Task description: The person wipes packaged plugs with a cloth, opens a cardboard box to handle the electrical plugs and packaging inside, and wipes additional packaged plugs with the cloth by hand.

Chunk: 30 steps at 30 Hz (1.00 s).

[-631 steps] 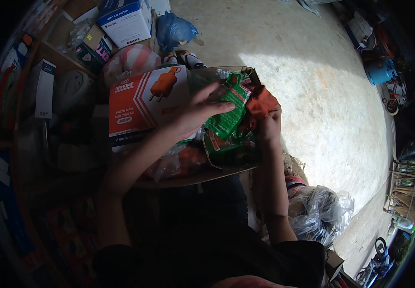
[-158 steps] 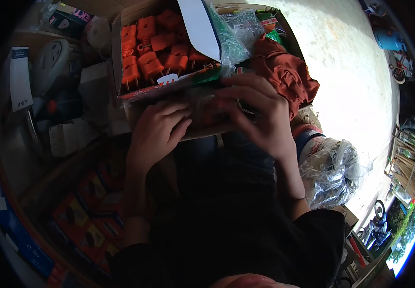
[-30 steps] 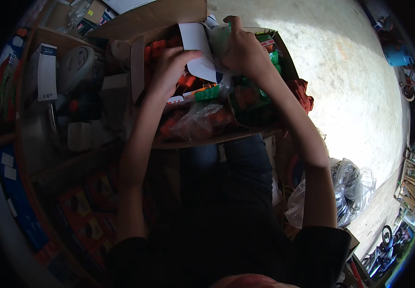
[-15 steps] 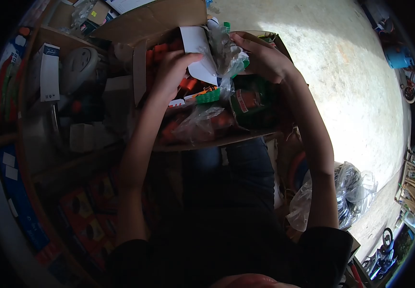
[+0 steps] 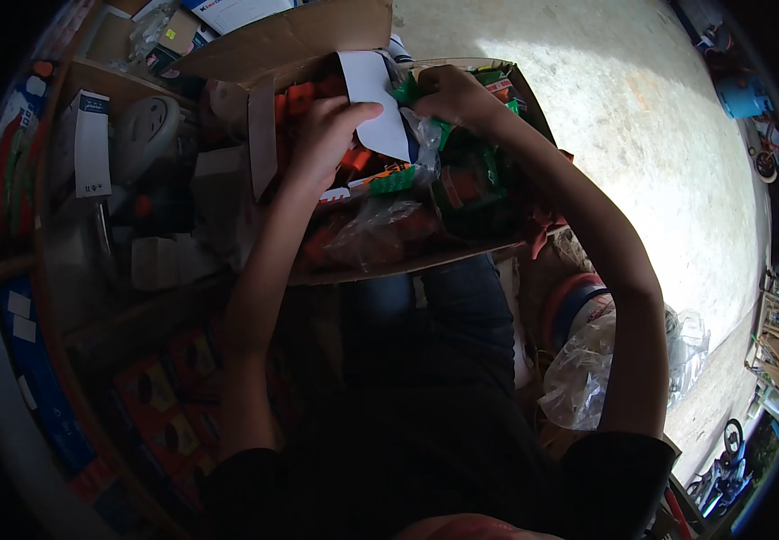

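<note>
A large cardboard box (image 5: 265, 135) rests at my lap, packed with smaller boxes and bags. My left hand (image 5: 328, 135) is inside it on a small box with a raised white flap (image 5: 376, 94); the thumb lies against the flap and the other fingers are mostly hidden. Orange pieces (image 5: 302, 95) show around that hand. My right hand (image 5: 461, 97) reaches in from the right, fingers bent and closed around green and clear plastic wrapping (image 5: 443, 133). Beneath my right forearm lies a dark green package (image 5: 471, 184). Nearer me is a clear plastic bag (image 5: 376, 229) over reddish pieces.
On the left, a shelf holds a white upright carton (image 5: 92, 144) and a grey rounded object (image 5: 151, 126). Red and yellow boxes (image 5: 151, 396) lie lower left. A clear plastic bag (image 5: 579, 378) sits beside my right arm on the concrete floor (image 5: 669, 180).
My right hand has moved left and slightly down, its fingers now curled at the green wrapping. The clear plastic that stood up between the hands has dropped lower. My left hand stays nearly still.
</note>
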Motion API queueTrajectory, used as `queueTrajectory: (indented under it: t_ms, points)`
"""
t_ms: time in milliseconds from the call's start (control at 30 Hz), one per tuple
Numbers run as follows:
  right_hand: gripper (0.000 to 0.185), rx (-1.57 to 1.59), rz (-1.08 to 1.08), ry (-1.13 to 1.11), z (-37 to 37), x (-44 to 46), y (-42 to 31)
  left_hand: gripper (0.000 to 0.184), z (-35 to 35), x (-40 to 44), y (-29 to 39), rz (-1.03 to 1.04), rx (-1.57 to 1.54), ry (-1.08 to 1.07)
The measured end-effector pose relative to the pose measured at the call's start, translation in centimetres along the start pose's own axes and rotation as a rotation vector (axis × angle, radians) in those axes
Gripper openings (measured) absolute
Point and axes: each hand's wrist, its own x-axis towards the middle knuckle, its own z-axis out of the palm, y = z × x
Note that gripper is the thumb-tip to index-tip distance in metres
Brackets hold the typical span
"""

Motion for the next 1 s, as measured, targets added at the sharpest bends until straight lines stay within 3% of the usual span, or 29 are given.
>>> queueTrajectory:
  t_ms: [67,233,300,333,367,433,500,567,633,700,733,767,833,867,967,1000]
  points:
    - [0.022,-0.437,-0.149,0.012,-0.5,0.1,-1.6,0.022,-0.3,0.3,0.2,-0.011,0.036,-0.024]
    - [0.024,-0.753,-0.229,0.084,-0.9,0.2,-4.1,0.021,-0.2,0.5,0.4,-0.025,0.069,-0.044]
    - [0.028,-0.172,0.060,-0.426,-3.3,0.0,-4.3,0.023,-0.3,0.2,0.4,-0.031,0.060,-0.033]
    - [0.039,0.146,0.166,-0.510,-4.0,-0.5,-4.0,0.023,-0.4,0.2,0.2,-0.024,0.025,-0.010]
    - [0.039,0.141,0.167,-0.516,-4.1,-1.4,-3.7,0.025,-0.3,0.0,0.0,-0.021,-0.013,0.015]
    - [0.040,0.561,0.136,-0.368,-3.5,-3.6,-2.9,0.026,-0.4,-0.3,0.2,-0.025,-0.018,0.007]
    - [0.047,0.548,0.198,-0.349,-2.9,-4.1,-2.4,0.026,-0.5,0.2,-0.1,-0.027,-0.006,-0.014]
    - [0.045,0.709,0.419,-0.455,-2.5,-3.8,-2.7,0.025,-0.3,0.2,-0.1,-0.023,0.003,-0.010]
    - [0.047,0.686,0.438,-0.408,-1.9,-3.4,-2.4,0.024,-0.2,-0.1,0.1,-0.018,0.012,-0.001]
    - [0.044,0.433,0.372,-0.183,-1.4,-3.4,-2.5,0.022,-0.1,-0.1,0.2,0.005,0.021,-0.001]
    - [0.034,0.306,0.300,-0.107,-0.9,-3.4,-2.7,0.022,-0.1,-0.2,0.2,0.003,0.017,-0.005]
    - [0.034,0.306,0.308,-0.104,-0.4,-3.2,-3.0,0.022,0.0,-0.3,0.4,0.016,0.023,-0.005]
    - [0.054,-0.731,-0.160,-0.045,0.5,-2.4,-3.7,0.021,0.0,-0.1,0.3,0.034,0.028,-0.010]
    - [0.054,-0.731,-0.155,-0.039,0.8,-2.0,-4.3,0.021,-0.2,0.1,0.1,0.014,0.050,-0.029]
    - [0.042,-0.841,0.174,-0.692,-0.4,-0.8,-7.0,0.021,0.0,0.1,0.2,0.018,0.055,-0.032]
    - [0.040,-0.675,0.158,-0.714,-1.8,-0.5,-6.9,0.021,0.1,0.0,0.3,0.030,0.036,-0.005]
